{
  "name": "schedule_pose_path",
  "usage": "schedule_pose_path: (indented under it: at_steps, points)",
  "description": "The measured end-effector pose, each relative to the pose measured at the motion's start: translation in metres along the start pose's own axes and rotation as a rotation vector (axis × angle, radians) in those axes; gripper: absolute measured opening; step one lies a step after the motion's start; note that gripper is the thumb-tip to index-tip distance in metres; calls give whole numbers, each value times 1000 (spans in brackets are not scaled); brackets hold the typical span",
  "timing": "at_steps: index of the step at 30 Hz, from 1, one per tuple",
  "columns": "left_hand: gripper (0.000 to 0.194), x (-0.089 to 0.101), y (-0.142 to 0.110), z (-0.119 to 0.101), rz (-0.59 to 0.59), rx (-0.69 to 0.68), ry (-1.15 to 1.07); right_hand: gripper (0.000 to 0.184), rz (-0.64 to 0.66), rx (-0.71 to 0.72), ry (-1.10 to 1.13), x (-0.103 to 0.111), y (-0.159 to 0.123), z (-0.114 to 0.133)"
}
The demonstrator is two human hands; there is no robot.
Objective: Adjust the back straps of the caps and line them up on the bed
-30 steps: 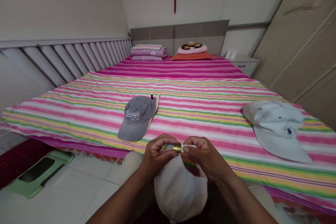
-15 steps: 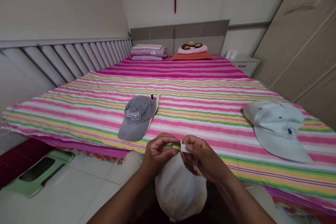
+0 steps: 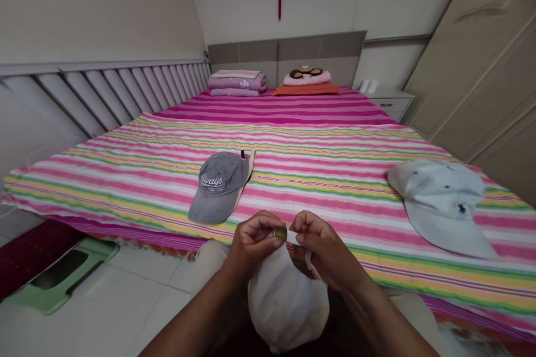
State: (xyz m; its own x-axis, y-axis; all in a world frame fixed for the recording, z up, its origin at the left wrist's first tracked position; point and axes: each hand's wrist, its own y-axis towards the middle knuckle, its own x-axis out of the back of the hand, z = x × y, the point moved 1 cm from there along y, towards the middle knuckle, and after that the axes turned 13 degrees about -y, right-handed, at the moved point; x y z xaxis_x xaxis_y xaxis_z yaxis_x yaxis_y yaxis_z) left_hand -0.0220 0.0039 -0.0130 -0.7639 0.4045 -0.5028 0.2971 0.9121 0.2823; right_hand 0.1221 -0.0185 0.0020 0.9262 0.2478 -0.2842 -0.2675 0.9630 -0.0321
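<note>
- Since the picture of one second ago, the fingers of the right hand (image 3: 320, 242) have shifted a little, and the small brass-coloured metal buckle (image 3: 280, 233) sits slightly closer to the left hand (image 3: 257, 240).
- The off-white cap of soft cloth (image 3: 288, 307) hangs below the hands, between the forearms, in front of the bed with the striped, many-coloured sheet (image 3: 318, 164).
- The grip of the left hand is pinching the buckle; the grip of the right hand is pinching the narrow white cloth strap (image 3: 292, 237) just beside it.
- On the sheet lie a grey cloth cap with white lettering (image 3: 221, 178) and a pale cloth cap with a small dark emblem (image 3: 444, 195), well apart.
- I judge the off-white cap to be light, limp and not fragile. The buckle is probably stiff and smooth, so its edges are the better hold; the strap is best taken flat, near the buckle.
- The brim of the off-white cap is not visible. The fingers cover part of the strap, so its free end is hard to make out.
</note>
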Motion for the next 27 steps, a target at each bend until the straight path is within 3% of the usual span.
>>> schedule_pose_path:
  at_steps: [7, 11, 15, 19, 22, 27]
  points:
    - [21, -3, 0, 2, -26, 129, -53, 23, -26, 44, 64, -3, 1, -2]
    - [19, -2, -2, 0, -44, 125, -26, 26, -67, 27, 45, -3, 0, -1]
    - [17, 0, -4, 0, -64, 125, -46, 21, 77, -74, -33, 4, -1, 2]
    - [18, 3, -4, 3, -71, 162, -139, 32, 182, -116, -243, 16, -2, 5]
    - [18, 5, -4, 4, -80, 174, -169, 32, 161, -89, -365, 22, -1, 5]
    - [17, 4, -4, 5, -70, 197, -193, 29, 92, -82, -321, 20, 1, 2]
